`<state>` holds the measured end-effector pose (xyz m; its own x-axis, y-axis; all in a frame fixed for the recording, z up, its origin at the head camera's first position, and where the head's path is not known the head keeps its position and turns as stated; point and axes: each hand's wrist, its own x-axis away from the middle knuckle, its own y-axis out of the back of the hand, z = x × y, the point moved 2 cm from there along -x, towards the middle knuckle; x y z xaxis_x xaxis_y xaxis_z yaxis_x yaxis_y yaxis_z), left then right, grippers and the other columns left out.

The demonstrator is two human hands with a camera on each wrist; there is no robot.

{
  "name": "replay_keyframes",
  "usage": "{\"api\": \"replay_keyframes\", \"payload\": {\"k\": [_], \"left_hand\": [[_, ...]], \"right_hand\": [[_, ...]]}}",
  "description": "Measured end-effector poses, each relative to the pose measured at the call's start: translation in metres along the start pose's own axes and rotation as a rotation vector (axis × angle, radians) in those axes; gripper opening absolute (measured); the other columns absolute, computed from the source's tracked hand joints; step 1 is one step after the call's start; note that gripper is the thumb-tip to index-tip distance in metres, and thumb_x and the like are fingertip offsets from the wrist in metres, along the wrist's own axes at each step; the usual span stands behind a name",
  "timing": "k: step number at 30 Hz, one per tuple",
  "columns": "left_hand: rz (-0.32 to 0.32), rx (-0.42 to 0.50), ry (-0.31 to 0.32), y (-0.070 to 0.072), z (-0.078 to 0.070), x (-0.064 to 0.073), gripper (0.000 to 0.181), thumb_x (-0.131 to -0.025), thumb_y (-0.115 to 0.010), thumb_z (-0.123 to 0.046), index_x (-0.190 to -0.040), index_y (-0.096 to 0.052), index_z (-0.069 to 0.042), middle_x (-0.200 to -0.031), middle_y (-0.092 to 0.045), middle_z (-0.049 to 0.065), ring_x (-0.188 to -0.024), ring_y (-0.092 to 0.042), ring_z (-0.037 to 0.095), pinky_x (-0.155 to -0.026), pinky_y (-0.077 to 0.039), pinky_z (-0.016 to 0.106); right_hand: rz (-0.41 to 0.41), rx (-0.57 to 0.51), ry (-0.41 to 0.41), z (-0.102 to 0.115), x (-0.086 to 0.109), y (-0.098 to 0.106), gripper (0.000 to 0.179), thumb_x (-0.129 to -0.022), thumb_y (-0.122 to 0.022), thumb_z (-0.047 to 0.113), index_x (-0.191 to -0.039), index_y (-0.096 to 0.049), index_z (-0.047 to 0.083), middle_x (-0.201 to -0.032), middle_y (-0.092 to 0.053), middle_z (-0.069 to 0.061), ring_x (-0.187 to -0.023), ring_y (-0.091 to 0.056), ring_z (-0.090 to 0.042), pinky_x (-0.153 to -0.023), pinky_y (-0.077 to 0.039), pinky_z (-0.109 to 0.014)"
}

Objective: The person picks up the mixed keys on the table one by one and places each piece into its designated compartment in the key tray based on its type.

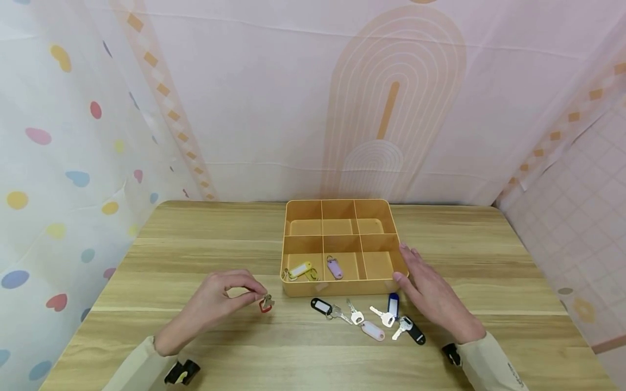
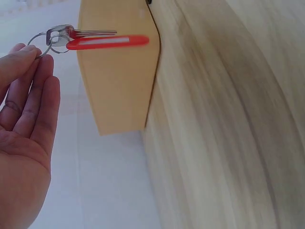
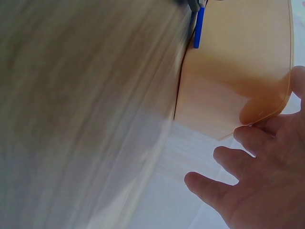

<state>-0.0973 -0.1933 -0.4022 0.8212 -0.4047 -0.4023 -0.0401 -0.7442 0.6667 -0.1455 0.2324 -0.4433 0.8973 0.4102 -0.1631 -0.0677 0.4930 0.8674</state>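
Note:
My left hand (image 1: 220, 300) pinches a metal key ring between thumb and fingertips, left of the orange organizer box (image 1: 342, 288). A key (image 2: 59, 36) and a red key tag (image 2: 112, 42) hang from that ring, in front of the box in the left wrist view. At the box's front right corner lies my right hand (image 1: 435, 296), its fingers spread along the side and its thumb by the front rim. A yellow key tag (image 1: 300, 270) with keys lies in the front left compartment. The front middle one holds a purple key tag (image 1: 335, 267).
In front of the box lie keys with a black tag (image 1: 321, 306), a pink tag (image 1: 373, 330), a blue tag (image 1: 393, 305) and another black tag (image 1: 416, 332). A patterned curtain (image 1: 274, 108) hangs behind the wooden table (image 1: 205, 233).

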Motion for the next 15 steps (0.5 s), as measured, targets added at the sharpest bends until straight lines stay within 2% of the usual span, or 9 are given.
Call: {"api": "replay_keyframes", "payload": {"k": [9,15], "left_hand": [[-0.026,0.039,-0.026,-0.001,-0.013,-0.005,0.026,-0.083,-0.083,0.001,-0.095,-0.081,-0.022,-0.092,-0.075,-0.014,-0.084,-0.07,0.004,-0.079,-0.053,0.018],[-0.059,0.075,-0.08,-0.003,-0.023,-0.012,0.027,-0.083,-0.082,0.004,-0.095,-0.081,-0.02,-0.091,-0.076,-0.012,-0.084,-0.071,0.006,-0.082,-0.053,0.015]], "right_hand": [[0.003,-0.001,-0.004,-0.001,0.0,-0.001,0.067,-0.112,-0.043,0.039,-0.165,-0.018,0.005,-0.169,-0.023,-0.019,-0.153,-0.024,-0.045,-0.12,-0.026,-0.062],[-0.001,-0.001,-0.001,-0.001,0.0,-0.001,0.067,-0.112,-0.043,0.038,-0.165,-0.018,0.004,-0.168,-0.024,-0.019,-0.152,-0.024,-0.045,-0.119,-0.027,-0.063]]}}
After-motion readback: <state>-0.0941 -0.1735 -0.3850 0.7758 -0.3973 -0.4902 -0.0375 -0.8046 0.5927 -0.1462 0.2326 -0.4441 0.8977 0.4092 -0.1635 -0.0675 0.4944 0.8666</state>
